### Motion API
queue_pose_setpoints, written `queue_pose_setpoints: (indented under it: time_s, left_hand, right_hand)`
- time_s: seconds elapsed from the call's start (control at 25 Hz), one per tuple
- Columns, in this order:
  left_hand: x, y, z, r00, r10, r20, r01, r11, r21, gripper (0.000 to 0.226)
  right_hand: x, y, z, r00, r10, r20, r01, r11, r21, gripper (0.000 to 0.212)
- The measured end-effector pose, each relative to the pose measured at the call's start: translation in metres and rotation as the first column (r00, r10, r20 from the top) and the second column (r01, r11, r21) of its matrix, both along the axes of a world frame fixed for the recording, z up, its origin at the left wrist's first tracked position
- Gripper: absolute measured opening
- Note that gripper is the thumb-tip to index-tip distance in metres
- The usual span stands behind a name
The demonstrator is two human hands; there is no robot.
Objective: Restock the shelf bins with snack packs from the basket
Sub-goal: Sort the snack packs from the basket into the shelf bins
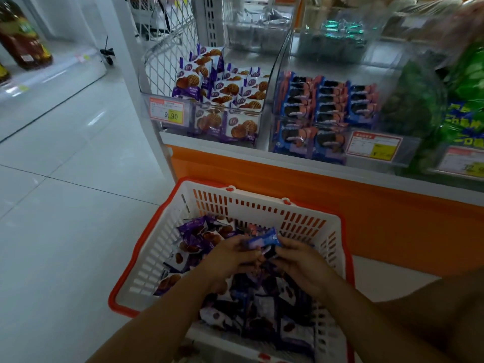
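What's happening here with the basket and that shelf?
A person is leaning over a white basket on the floor, which is still piled with purple and dark snack packs. The left hand and the right hand together hold one blue snack pack just above the pile. It has not gone to the shelf yet. On the shelf above, clear bins already hold waffle packs and rows of blue sandwich-cookie packs.

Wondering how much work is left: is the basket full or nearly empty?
Partly full: the basket holds a heap of snack packs covering its bottom, below the rim.
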State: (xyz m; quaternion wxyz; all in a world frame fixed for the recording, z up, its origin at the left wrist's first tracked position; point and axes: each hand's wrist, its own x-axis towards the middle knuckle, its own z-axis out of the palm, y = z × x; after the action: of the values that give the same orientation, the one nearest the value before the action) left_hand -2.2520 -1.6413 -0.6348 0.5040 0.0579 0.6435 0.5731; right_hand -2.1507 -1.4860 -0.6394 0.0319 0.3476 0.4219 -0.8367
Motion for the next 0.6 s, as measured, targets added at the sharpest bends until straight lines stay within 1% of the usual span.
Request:
queue_pose_setpoints:
  time_s: [0.2, 0.32, 0.44, 0.52, 0.6]
  left_hand:
    - [-0.002, 0.005, 0.000, 0.999, 0.026, 0.030, -0.027, 0.999, 0.023, 0.033]
    - [0.000, 0.010, 0.002, 0.991, 0.069, 0.117, -0.079, 0.994, 0.080, 0.029]
    - [0.003, 0.015, 0.008, 0.977, 0.098, 0.189, -0.117, 0.989, 0.092, 0.024]
    - [0.003, 0.017, 0.011, 0.975, 0.087, 0.206, -0.109, 0.989, 0.097, 0.026]
    - [0.002, 0.017, 0.013, 0.981, 0.067, 0.180, -0.086, 0.992, 0.096, 0.030]
  right_hand:
    - [0.001, 0.006, 0.004, 0.999, -0.035, -0.039, 0.035, 0.999, 0.008, 0.024]
    - [0.000, 0.005, 0.008, 0.998, -0.001, -0.064, 0.002, 1.000, 0.020, 0.028]
    - [-0.002, 0.003, 0.011, 0.998, -0.001, -0.066, 0.005, 0.998, 0.064, 0.029]
    - [-0.003, 0.004, 0.013, 0.997, -0.025, -0.068, 0.030, 0.996, 0.083, 0.029]
    - [-0.003, 0.004, 0.016, 0.998, -0.036, -0.058, 0.041, 0.995, 0.096, 0.028]
